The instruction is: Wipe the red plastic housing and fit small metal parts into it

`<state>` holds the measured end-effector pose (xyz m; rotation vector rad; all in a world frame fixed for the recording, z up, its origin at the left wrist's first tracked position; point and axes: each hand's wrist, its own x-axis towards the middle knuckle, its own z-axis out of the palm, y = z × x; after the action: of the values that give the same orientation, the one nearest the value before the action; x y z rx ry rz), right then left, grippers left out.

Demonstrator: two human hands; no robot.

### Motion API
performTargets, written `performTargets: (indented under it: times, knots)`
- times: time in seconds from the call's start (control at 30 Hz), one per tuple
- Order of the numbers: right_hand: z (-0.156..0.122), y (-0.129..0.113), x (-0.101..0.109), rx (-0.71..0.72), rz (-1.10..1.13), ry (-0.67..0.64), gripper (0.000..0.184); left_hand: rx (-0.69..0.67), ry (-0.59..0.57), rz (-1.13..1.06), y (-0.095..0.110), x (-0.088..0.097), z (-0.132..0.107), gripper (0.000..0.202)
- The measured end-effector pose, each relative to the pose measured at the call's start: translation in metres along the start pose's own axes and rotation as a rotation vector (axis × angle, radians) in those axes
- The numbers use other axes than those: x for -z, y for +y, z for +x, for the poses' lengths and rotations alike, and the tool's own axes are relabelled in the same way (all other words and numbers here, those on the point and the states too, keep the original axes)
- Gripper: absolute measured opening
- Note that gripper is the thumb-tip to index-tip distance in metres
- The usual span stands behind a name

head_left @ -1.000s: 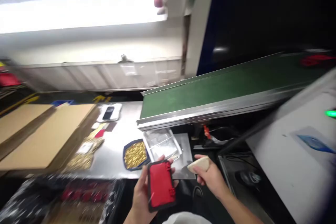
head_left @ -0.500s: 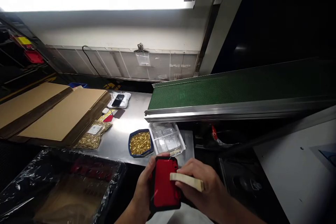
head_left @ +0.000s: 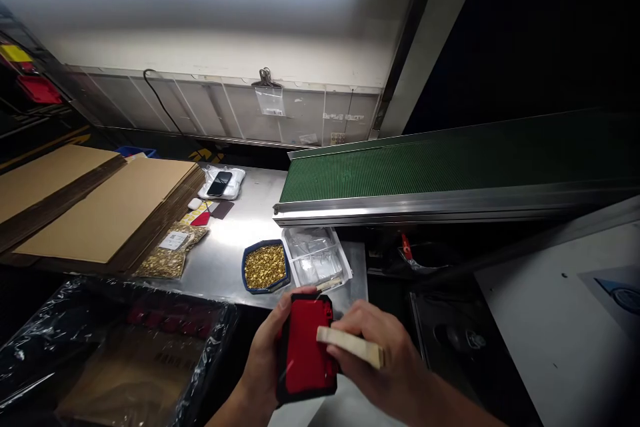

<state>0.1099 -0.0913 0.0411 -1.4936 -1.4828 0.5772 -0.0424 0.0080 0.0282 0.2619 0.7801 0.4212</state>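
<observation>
Presently the fingers [head_left: 367,320] of the right hand [head_left: 395,370] are pressed together around a pale beige flat stick [head_left: 350,345], pinching it near its far end. Its near end lies across the right edge of a flat red plastic piece in a black frame [head_left: 305,347]. The left hand [head_left: 260,367] grips that piece from the left side. Its fingers are curled round the frame, with one fingertip [head_left: 293,295] hooked over the top corner, so the red face tilts up toward the camera just in front of the body.

Judging by this, the step in hand is working the stick's tip against the red face or its edge. I cannot tell whether it is rubbing, scraping or pressing something down. A further stroke calls for a firm left-hand hold so the piece does not twist, and for a flat, steady stick.

Just beyond the hands, on the steel counter [head_left: 225,260], stand a blue hexagonal dish of small brass-coloured parts [head_left: 265,265] and, touching it on the right, a clear plastic tray [head_left: 315,259]. Farther left lie a clear bag of similar brass parts [head_left: 167,253], stacked flat cardboard sheets [head_left: 105,213] and a black phone [head_left: 220,183] on a white pad. A green conveyor belt [head_left: 450,163] runs off to the right. A black film-lined box [head_left: 125,353] sits below the counter's edge.
</observation>
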Motion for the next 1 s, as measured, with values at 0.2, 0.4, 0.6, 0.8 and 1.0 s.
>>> performTargets:
  times: [0.2,0.4,0.6,0.8,1.0]
  knots:
    - [0.013,0.0,0.008,-0.109,0.102,0.103,0.005,0.019,0.029,-0.039,0.004,-0.007,0.003,0.05]
    - [0.004,0.001,0.029,-0.332,0.203,0.202,0.008,0.026,-0.055,-0.157,0.014,-0.012,0.001,0.051]
    - [0.01,-0.006,0.027,-0.204,0.17,0.078,0.008,0.021,-0.02,-0.119,0.013,-0.01,0.001,0.052]
    - [0.02,-0.015,0.015,-0.046,0.111,-0.103,0.008,-0.028,-0.064,-0.106,0.004,-0.009,0.001,0.049]
    - [0.021,-0.01,0.016,-0.024,0.093,-0.138,0.009,0.01,0.032,-0.211,-0.003,-0.006,0.001,0.044]
